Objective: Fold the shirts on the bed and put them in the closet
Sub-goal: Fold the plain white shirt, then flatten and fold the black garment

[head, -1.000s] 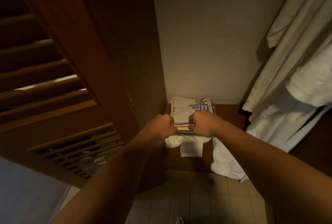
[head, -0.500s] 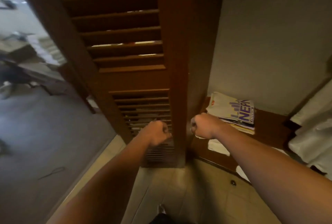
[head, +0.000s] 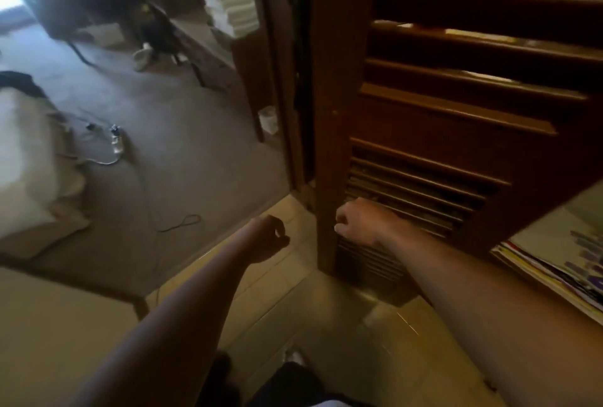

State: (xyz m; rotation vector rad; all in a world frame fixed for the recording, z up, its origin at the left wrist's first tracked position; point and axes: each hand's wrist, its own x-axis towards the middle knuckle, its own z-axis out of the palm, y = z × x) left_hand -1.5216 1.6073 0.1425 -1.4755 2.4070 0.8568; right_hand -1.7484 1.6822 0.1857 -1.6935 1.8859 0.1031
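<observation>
Both my forearms reach forward, bare. My left hand (head: pixel 267 237) hangs loosely curled, holding nothing. My right hand (head: pixel 357 222) is fisted, knuckles left.

Louvred door (head: pixel 424 119) dark glossy wood; floor tiles (head: pixel 293 308) smooth, shiny; folded shirts (head: pixel 561 256) probably matt cloth.
</observation>
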